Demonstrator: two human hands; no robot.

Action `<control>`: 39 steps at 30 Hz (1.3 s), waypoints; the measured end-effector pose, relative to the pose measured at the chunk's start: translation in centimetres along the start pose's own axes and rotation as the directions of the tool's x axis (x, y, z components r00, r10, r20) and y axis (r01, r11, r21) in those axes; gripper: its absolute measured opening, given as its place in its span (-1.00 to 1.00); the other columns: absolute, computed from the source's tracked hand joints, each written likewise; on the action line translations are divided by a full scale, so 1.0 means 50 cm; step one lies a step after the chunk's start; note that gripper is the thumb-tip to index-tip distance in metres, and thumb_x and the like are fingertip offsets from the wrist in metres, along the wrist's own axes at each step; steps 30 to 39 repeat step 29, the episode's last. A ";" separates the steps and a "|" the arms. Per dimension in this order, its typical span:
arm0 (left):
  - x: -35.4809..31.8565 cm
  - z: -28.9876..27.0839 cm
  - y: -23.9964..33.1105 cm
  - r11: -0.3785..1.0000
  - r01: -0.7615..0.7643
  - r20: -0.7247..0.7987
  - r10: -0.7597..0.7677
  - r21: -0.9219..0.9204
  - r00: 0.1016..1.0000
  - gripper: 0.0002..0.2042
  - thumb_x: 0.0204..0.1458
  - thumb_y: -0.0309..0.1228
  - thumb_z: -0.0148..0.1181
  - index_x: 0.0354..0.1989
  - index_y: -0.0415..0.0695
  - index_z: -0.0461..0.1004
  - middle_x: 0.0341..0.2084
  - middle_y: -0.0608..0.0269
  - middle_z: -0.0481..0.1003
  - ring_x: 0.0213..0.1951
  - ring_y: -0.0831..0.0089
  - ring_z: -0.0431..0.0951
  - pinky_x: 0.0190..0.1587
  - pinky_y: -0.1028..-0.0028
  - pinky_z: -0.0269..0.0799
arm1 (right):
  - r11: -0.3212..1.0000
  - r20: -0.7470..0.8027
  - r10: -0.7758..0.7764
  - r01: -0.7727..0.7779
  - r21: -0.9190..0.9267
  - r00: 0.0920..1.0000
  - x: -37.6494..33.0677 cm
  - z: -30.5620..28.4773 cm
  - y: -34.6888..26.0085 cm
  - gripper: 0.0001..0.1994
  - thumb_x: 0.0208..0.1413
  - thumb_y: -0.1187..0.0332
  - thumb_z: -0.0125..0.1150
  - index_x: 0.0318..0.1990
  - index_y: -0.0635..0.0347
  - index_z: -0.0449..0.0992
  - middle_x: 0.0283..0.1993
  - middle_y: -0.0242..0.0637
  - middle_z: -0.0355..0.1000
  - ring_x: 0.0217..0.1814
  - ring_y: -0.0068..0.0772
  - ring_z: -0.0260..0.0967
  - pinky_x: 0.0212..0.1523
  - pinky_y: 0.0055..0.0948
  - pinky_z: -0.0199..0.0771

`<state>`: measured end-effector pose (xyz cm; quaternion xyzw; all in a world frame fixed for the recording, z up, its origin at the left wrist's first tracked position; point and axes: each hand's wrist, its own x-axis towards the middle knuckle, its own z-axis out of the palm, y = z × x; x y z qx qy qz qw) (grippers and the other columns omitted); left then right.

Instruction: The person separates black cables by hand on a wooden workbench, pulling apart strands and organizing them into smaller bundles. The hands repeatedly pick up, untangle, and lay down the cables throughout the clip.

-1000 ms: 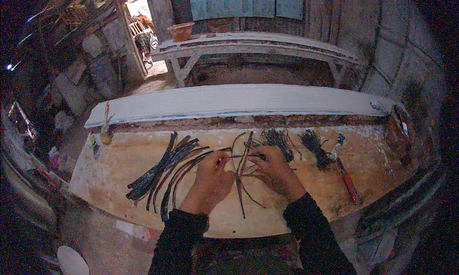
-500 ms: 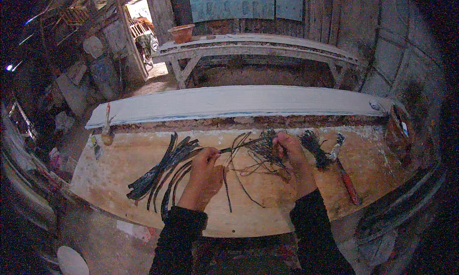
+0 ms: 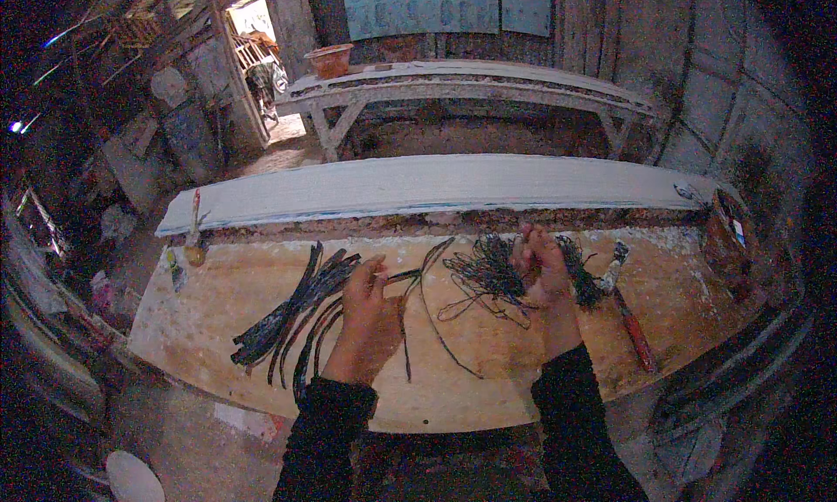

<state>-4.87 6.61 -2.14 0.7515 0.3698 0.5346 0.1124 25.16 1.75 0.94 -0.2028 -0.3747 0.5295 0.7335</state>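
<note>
My left hand (image 3: 368, 323) is closed on a dark strip (image 3: 403, 276) whose end sticks out to the right of the fingers. Beside that hand, a fanned bundle of flat dark strips (image 3: 292, 306) lies on the wooden board (image 3: 488, 397). My right hand (image 3: 547, 271) hovers at the right edge of a tangle of thin dark cords (image 3: 488, 273), its fingers curled. What they hold, if anything, I cannot make out. Between the hands, a few thin loose strips (image 3: 453, 355) curve across the board. A second dark bunch of cords (image 3: 577, 271) lies just beyond my right hand.
Right of the cords lies a tool with a red handle (image 3: 635, 334). A brown container (image 3: 728, 245) stands at the board's right end, a brush (image 3: 195, 227) at its left. Behind runs a long white stack (image 3: 436, 184). A bench (image 3: 488, 92) farther back carries an orange bowl (image 3: 330, 61).
My right hand has moved slightly right and its grip has shifted. The dark strand that stretched between my hands no longer spans the gap. My left hand has turned slightly, its fingers pointing more upward.
</note>
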 end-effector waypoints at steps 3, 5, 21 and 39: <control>0.008 -0.001 -0.029 0.953 -0.107 0.011 0.108 0.284 0.994 -0.45 -0.04 -0.47 0.20 0.20 -0.08 0.25 0.12 -0.04 0.24 0.14 0.06 0.24 0.15 0.21 0.17 | 0.975 0.037 0.142 -0.134 -0.175 0.989 -0.002 0.002 0.012 -0.84 0.14 0.21 0.16 -0.32 0.05 0.39 -0.52 -0.52 0.33 -0.49 -0.65 0.26 -0.34 -0.54 0.31; 0.019 -0.011 0.007 0.957 -0.052 -0.012 0.057 0.286 0.998 -0.34 -0.06 -0.46 0.22 0.28 -0.03 0.15 0.25 -0.05 0.06 0.25 0.00 0.08 0.24 0.14 0.02 | 0.932 0.058 0.236 -0.209 -0.297 0.970 -0.015 0.039 0.004 -0.84 0.13 0.22 0.18 -0.36 0.06 0.39 -0.48 -0.51 0.38 -0.46 -0.67 0.28 -0.36 -0.56 0.31; 0.016 -0.020 0.114 0.823 0.392 0.409 -0.218 -0.411 0.886 -0.80 0.03 -0.48 0.18 -0.15 -0.22 0.52 -0.28 0.20 0.52 -0.28 0.43 0.50 -0.17 0.44 0.41 | 0.861 0.156 0.364 -0.267 -0.433 0.918 -0.051 0.090 0.071 -0.81 0.10 0.24 0.22 -0.33 0.17 0.47 -0.39 -0.43 0.43 -0.41 -0.62 0.32 -0.36 -0.55 0.32; 0.016 -0.020 0.047 0.622 0.637 0.516 -0.398 -0.456 0.759 -0.69 0.12 -0.36 0.13 0.03 -0.13 0.45 -0.24 0.27 0.49 -0.29 0.52 0.46 -0.15 0.51 0.42 | 0.952 -0.018 0.276 -0.271 0.142 0.961 -0.034 0.035 0.040 -0.81 0.13 0.22 0.18 -0.24 0.12 0.44 -0.45 -0.44 0.38 -0.46 -0.54 0.32 -0.34 -0.52 0.42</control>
